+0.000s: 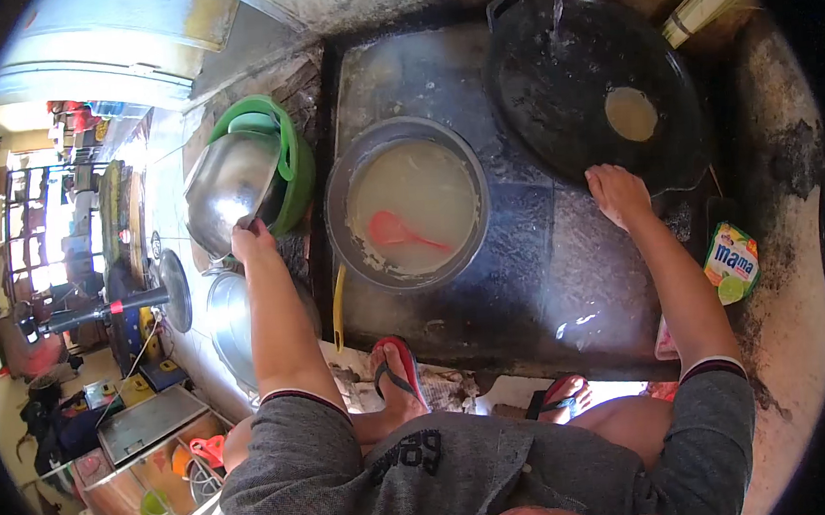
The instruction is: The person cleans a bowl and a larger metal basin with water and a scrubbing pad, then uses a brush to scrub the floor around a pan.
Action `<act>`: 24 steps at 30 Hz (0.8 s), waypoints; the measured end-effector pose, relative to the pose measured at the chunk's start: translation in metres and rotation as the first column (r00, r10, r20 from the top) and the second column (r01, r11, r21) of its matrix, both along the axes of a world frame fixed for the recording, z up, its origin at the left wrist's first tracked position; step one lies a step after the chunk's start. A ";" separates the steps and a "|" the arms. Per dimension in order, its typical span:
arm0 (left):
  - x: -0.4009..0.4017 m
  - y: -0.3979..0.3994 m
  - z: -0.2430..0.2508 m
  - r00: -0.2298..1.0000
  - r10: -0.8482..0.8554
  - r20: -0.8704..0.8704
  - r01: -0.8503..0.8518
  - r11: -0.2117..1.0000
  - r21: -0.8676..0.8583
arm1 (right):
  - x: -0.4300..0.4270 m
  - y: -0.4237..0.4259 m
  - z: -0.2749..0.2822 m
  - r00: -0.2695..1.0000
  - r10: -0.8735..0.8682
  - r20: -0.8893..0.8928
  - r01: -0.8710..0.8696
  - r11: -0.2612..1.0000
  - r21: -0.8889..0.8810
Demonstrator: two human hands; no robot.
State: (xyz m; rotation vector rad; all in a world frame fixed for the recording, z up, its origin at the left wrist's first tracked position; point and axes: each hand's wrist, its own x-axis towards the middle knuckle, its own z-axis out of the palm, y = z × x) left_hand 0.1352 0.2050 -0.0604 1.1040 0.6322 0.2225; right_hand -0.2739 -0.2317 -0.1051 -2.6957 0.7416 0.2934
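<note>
My left hand (253,240) grips the rim of a shiny metal bowl (227,187), which tilts against a green plastic basin (297,172). My right hand (618,192) rests on the near rim of a large black pan (586,84); whether its fingers grip the rim cannot be told. Water runs from above into this pan, and a little cloudy water lies in it. Between my hands stands a round grey basin (479,204) holding cloudy liquid, with a red plastic ladle (391,229) in it.
A metal pot (229,332) stands below the green basin. A yellow handle (338,311) lies by the left edge of the dark tiled floor. At the right, a dish soap pouch (732,263) leans near the stained wall. My sandalled feet are at the near edge.
</note>
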 end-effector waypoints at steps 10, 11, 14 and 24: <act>-0.180 -0.094 -0.084 0.123 -0.899 -0.420 0.278 -0.375 0.884 | 0.007 -0.002 -0.003 0.998 0.000 0.065 0.004 0.999 -0.054; -0.203 -0.104 -0.094 0.124 -0.827 -0.549 0.255 -0.508 0.823 | 0.006 -0.002 -0.005 0.998 -0.009 0.060 0.012 0.998 -0.056; -0.214 -0.116 -0.103 0.014 -0.604 -0.797 0.382 -0.734 0.562 | 0.007 -0.002 -0.006 0.997 -0.005 0.076 0.009 0.998 -0.060; -0.255 -0.120 -0.091 -0.154 -0.333 -0.930 -0.096 -0.932 0.350 | 0.003 -0.001 -0.005 0.998 -0.015 0.059 0.019 0.997 -0.068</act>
